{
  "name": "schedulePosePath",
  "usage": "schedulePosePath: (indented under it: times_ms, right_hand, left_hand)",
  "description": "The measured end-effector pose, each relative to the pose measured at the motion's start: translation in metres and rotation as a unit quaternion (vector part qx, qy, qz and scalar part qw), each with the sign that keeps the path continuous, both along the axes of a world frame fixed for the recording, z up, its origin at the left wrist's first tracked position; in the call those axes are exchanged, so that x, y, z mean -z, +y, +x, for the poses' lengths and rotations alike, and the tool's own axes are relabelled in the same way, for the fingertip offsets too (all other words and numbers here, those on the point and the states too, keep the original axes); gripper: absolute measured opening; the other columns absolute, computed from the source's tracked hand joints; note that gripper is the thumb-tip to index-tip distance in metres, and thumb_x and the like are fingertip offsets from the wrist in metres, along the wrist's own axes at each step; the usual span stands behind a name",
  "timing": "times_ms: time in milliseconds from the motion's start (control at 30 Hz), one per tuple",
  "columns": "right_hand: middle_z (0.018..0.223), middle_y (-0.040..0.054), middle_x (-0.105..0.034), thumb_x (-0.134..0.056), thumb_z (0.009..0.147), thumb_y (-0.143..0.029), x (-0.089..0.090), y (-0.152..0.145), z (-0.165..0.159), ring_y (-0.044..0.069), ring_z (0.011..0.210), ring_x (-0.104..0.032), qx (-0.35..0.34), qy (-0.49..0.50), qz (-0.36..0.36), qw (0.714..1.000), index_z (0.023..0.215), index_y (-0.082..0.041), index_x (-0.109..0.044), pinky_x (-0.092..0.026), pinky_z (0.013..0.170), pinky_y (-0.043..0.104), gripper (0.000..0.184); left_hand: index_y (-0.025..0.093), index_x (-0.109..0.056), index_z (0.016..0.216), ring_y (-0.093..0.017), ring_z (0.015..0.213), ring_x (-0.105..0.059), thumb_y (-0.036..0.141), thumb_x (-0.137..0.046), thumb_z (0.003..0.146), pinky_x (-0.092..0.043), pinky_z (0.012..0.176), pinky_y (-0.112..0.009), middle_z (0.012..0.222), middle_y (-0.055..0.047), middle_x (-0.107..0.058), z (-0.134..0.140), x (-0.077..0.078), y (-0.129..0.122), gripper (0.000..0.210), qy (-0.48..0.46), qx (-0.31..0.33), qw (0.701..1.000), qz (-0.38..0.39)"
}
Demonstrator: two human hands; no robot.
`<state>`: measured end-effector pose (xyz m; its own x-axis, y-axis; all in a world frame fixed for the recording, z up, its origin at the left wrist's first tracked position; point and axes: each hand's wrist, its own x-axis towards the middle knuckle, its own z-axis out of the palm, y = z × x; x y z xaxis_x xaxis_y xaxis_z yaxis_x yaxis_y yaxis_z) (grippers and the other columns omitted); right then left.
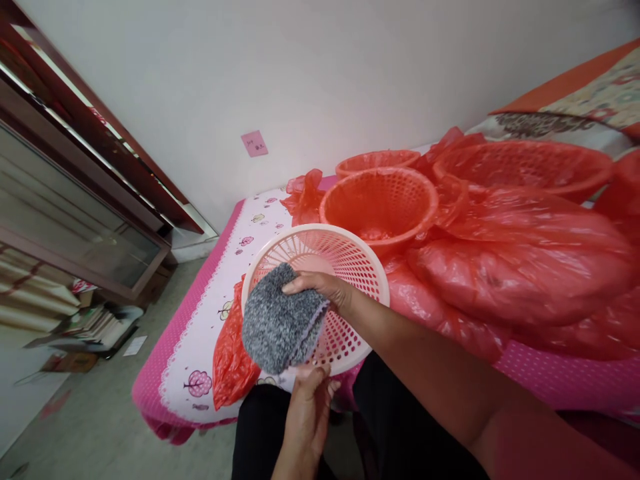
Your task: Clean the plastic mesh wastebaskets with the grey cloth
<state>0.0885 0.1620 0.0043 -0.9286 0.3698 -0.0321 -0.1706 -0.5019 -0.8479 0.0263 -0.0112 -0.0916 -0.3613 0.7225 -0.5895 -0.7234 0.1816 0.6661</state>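
Observation:
A pale pink plastic basket (357, 250) with slotted, holed walls rests in front of me at the bed's edge. Over its near left side, my right hand (320, 287) grips a bunched grey fuzzy cloth (280, 320), thumb on top. A lilac stitched edge runs along the cloth's right side. Below, my left hand (310, 400) is at the basket's near rim, thumb and fingers pressed together. Whether it pinches the rim or something small cannot be made out. Part of the basket's inside is hidden by the cloth and my right arm.
Orange-red baskets (350, 207) and filled red plastic bags (520, 273) crowd the right of the bed. A smaller red bag (233, 360) lies left of the pink basket. The bed (180, 353) borders a white wall (320, 67); a glass-fronted cabinet (80, 207) stands left.

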Motion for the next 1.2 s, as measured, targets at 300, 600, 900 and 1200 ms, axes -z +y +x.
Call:
schedulePosePath:
  times_ms: [300,600,900,1200]
  right_hand:
    - [0.105,0.0053,-0.075,-0.068,0.081,-0.027,0.006,0.018,-0.008,0.017,0.093,-0.070,0.137,0.004,0.071,0.988,0.110,-0.016,-0.065,-0.055,0.089,0.028,0.031]
    - [0.109,0.0096,-0.074,-0.062,0.082,-0.025,0.037,0.034,-0.020,0.024,0.097,-0.069,0.271,-0.313,0.470,0.779,0.112,-0.018,-0.065,-0.052,0.079,0.029,0.031]
    - [0.126,0.0171,-0.070,-0.057,0.088,-0.021,0.053,0.035,-0.029,0.030,0.108,-0.069,0.151,-0.447,0.574,0.669,0.125,-0.015,-0.062,-0.051,0.080,0.033,0.038]
    - [0.110,0.0147,-0.077,-0.087,0.064,-0.031,0.064,0.036,-0.036,0.029,0.093,-0.073,-0.066,-0.439,0.590,0.675,0.111,-0.009,-0.074,-0.051,0.072,0.029,0.053]
  left_hand:
    - [0.015,-0.061,0.129,-0.029,0.114,-0.070,-0.003,-0.068,0.078,-0.058,0.100,-0.046,0.122,-0.015,-0.074,0.011,0.000,0.012,0.055,-0.066,0.031,0.995,0.063]
    - [0.018,-0.049,0.145,-0.031,0.115,-0.070,-0.005,-0.065,0.079,-0.054,0.105,-0.051,0.126,-0.015,-0.073,0.015,-0.002,0.011,0.072,-0.076,0.015,0.995,0.060]
    - [0.014,-0.055,0.138,-0.028,0.094,-0.077,0.001,-0.068,0.081,-0.059,0.098,-0.053,0.109,-0.013,-0.079,0.011,-0.001,0.008,0.059,-0.043,0.051,0.997,0.044]
    - [0.013,-0.055,0.138,-0.027,0.093,-0.076,0.004,-0.071,0.081,-0.061,0.093,-0.049,0.109,-0.015,-0.078,0.010,-0.001,0.007,0.060,-0.024,0.056,0.998,0.035]
